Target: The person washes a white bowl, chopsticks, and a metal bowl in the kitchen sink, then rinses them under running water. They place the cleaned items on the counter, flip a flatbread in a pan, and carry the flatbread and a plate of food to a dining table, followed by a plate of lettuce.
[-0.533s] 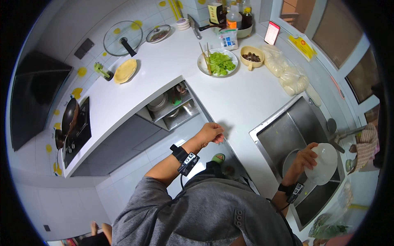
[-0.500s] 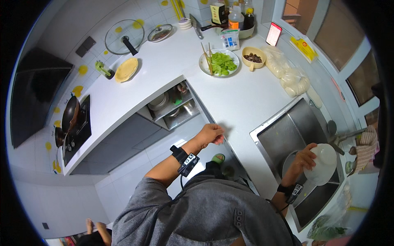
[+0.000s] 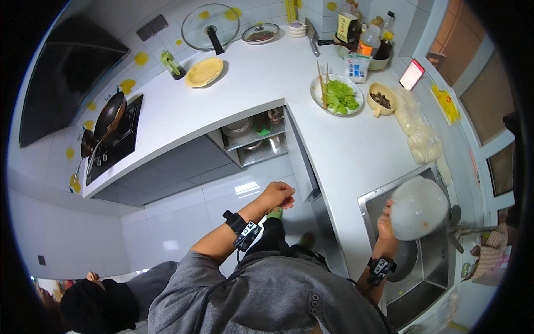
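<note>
My right hand (image 3: 385, 224) grips a white bowl (image 3: 418, 209) by its edge. The bowl is held up over the steel sink (image 3: 364, 201), tilted, with a small yellowish spot on its surface. Some of my right fingers are hidden behind it. My left hand (image 3: 278, 196) hangs in the air over the floor, to the left of the counter's drawer front. Its fingers are curled closed, and nothing shows in them. Inside the sink, partly covered by my right forearm, is a round metal pan or basin (image 3: 409, 259).
On the white counter (image 3: 345, 161) stand a plate of lettuce with chopsticks (image 3: 340, 96), a handled bowl of dark pieces (image 3: 382, 100) and bagged food (image 3: 420, 131). A cabinet stands open (image 3: 258, 142). The faucet (image 3: 457, 236) is beside the sink. Another person (image 3: 100, 303) is at lower left.
My right hand has lifted the bowl and turned it, toward the sink's far end. My left hand has drawn away from the counter edge. The view has shifted, and the other person shows more.
</note>
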Motion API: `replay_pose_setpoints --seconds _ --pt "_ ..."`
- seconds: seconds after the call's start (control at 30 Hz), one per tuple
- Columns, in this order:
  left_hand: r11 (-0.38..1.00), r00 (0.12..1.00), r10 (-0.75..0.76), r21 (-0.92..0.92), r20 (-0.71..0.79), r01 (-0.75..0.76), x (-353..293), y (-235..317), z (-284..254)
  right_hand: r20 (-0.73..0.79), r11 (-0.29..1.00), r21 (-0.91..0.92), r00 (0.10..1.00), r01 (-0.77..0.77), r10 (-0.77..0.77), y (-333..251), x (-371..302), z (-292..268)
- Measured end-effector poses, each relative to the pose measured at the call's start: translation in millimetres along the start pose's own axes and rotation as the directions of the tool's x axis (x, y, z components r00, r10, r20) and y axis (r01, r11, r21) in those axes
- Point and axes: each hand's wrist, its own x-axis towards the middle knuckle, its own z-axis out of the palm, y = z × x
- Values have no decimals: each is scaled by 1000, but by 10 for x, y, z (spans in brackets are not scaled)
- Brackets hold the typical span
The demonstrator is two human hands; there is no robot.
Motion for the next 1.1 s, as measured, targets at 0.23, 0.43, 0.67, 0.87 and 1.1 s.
replay_pose_setpoints --seconds 0.23,0.43,0.67,0.87,1.1 --pt "991 996 51 -119 -73 -60 37 -68 -959 -292 633 -694 938 -343 187 1628 775 -18" --pt "957 949 58 -255 -309 -141 -213 -226 -2434 -668 -25 -743 740 -668 81 3258 1496 -800" --pt "886 811 -168 -447 -561 -125 -666 -620 -3534 -752 121 -634 645 -764 138 4663 2358 -1514" --pt "821 810 -281 -566 -515 -75 -759 -936 -3722 -627 243 -751 778 -614 25 5507 3008 -1826" --pt "767 720 -397 -636 -569 -79 -883 -971 -3662 -670 254 -715 742 -652 20 5750 3628 -2043"
